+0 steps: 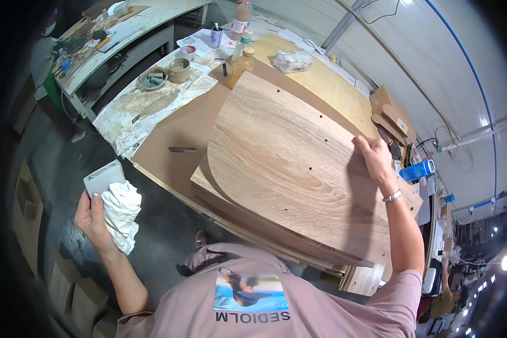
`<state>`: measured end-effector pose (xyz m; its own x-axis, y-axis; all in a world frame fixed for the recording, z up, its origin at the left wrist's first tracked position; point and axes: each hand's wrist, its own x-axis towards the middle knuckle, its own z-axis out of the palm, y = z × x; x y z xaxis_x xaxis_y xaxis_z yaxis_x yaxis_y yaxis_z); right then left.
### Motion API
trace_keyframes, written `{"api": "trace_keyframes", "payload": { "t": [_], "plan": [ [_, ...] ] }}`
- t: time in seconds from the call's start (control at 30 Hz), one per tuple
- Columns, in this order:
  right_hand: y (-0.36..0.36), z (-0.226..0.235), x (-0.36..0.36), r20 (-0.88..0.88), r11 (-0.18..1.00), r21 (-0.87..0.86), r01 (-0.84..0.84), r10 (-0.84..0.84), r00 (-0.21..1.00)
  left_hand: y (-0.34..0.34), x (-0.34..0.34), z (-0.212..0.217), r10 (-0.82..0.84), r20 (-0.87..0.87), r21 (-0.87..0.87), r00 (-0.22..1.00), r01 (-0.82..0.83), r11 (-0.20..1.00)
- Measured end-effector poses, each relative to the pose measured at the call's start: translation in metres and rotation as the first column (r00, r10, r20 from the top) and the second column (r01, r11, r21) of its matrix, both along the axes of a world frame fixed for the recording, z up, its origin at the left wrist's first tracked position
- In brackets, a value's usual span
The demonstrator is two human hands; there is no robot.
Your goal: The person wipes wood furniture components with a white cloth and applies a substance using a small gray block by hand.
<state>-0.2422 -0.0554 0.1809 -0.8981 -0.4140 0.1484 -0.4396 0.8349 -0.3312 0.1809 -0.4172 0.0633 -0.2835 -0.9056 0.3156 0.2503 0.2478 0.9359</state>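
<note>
My left hand [92,217] is off the table on the left, closed on a flat light-grey rectangular block [104,176] and a crumpled white cloth [121,211]. Whether the block is a sanding pad I cannot tell. A wood-grain board [265,152] with a rounded corner and several small dark holes lies tilted across the table in front of me. My right hand [374,160] grips its far right edge, with the thumb on the top face and the fingers partly hidden. Under this board sit more wood-grain boards [208,183].
On the brown work surface [163,135] lies a small dark flat blade-like tool [182,150]. Farther back stand a roll of tape [179,71], a bowl [153,79], a cup [216,37] and an amber bottle [243,65]. A blue bottle [417,170] lies at right; cardboard boxes [87,298] stand lower left.
</note>
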Motion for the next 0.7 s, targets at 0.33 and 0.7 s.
{"api": "trace_keyframes", "payload": {
  "t": [0.33,0.7],
  "plan": [
    [-0.009,-0.069,-0.013,0.136,0.998,0.067,-0.010,0.001,0.991,0.032,-0.031,0.003,-0.126,0.032,-0.002,0.991,0.127,0.992],
    [0.015,-0.116,0.014,-0.107,0.986,0.035,-0.164,0.167,0.980,0.060,-0.090,0.030,-0.325,0.037,-0.027,0.945,0.326,0.945]
  ]
}}
